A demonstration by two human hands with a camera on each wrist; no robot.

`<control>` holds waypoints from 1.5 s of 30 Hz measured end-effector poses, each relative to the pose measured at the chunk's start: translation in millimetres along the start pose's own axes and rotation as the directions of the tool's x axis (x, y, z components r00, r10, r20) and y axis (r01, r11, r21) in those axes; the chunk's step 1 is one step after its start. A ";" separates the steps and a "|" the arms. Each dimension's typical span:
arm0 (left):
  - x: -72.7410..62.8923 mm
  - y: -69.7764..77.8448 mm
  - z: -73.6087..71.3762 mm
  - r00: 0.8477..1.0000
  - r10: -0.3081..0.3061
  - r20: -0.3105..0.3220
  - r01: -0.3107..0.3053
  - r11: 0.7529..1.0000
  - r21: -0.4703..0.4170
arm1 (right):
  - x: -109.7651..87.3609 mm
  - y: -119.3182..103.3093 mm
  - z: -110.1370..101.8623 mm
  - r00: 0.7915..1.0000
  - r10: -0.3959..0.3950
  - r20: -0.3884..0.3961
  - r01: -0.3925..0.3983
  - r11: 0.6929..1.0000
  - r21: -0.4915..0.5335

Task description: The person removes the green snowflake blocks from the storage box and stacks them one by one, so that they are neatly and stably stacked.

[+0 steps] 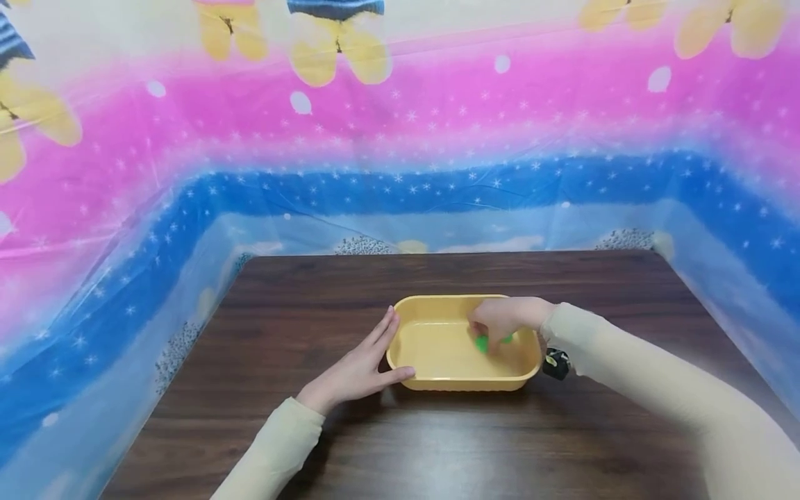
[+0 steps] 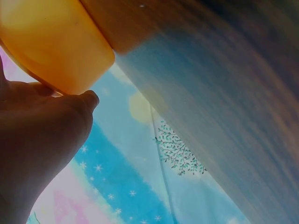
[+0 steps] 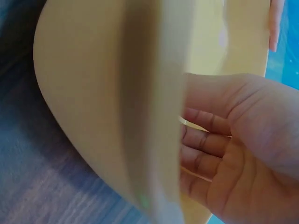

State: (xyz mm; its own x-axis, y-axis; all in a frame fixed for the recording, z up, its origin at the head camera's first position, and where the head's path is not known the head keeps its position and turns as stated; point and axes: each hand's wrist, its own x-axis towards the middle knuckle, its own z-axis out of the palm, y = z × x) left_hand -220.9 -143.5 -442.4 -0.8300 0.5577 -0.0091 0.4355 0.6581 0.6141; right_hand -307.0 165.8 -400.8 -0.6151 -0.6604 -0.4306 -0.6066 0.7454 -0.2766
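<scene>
A yellow oblong plastic basin (image 1: pixel 431 347) stands on the table. My left hand (image 1: pixel 356 368) rests against its left end, fingers straight along the rim and thumb lying at the front corner. In the left wrist view the thumb (image 2: pixel 91 99) touches the basin's edge (image 2: pixel 70 51). My right hand (image 1: pixel 500 319) reaches down into the basin's right side, fingers curled over a small bright green thing (image 1: pixel 482 344). Most of the green thing is covered by the hand, so I cannot tell its kind. The basin wall (image 3: pixel 93 93) hides the right fingertips in the right wrist view.
The dark wood-grain table (image 1: pixel 300 298) extends around the basin on all sides. A patterned pink and blue cloth (image 1: pixel 400 153) hangs behind and beside it. A small black device (image 1: pixel 555 364) sits at the right wrist, just outside the basin's right end.
</scene>
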 end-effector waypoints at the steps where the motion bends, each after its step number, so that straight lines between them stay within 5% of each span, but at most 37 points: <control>1: 1.1 -0.1 -0.9 1.000 0.002 0.000 -0.002 1.000 0.005 | -1.4 -0.7 0.8 1.000 0.003 -0.006 -0.003 1.000 0.004; 8: 0.9 -0.2 -0.4 1.000 -0.015 -0.001 0.015 1.000 -0.002 | -8.6 -5.4 4.1 0.997 -0.018 -0.075 0.023 0.998 0.062; 16: -7.2 -2.2 7.9 1.000 -0.014 -0.004 0.014 1.000 -0.001 | -22.6 3.8 3.4 0.980 0.002 -0.200 0.051 0.964 0.259; 25: -5.3 1.3 9.8 1.000 -0.008 0.005 0.008 1.000 -0.029 | -48.1 21.8 -3.7 0.922 0.247 -0.298 -0.026 0.808 0.589; 35: 3.4 3.3 2.8 1.000 -0.002 0.000 0.002 1.000 -0.013 | -72.0 47.9 -12.9 0.857 0.334 -0.394 -0.007 0.770 0.638; 45: 1.8 0.9 -0.4 0.999 -0.029 0.015 0.030 1.000 -0.011 | -95.7 72.7 -14.6 0.786 0.408 -0.464 -0.029 0.775 0.631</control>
State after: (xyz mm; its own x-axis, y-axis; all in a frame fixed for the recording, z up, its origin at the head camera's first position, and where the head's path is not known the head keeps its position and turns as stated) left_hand -222.2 -142.1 -441.5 -0.8370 0.5458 -0.0392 0.4070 0.6688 0.6221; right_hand -299.6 281.8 -367.1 -0.9649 -0.2575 -0.0526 -0.1340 0.6543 -0.7443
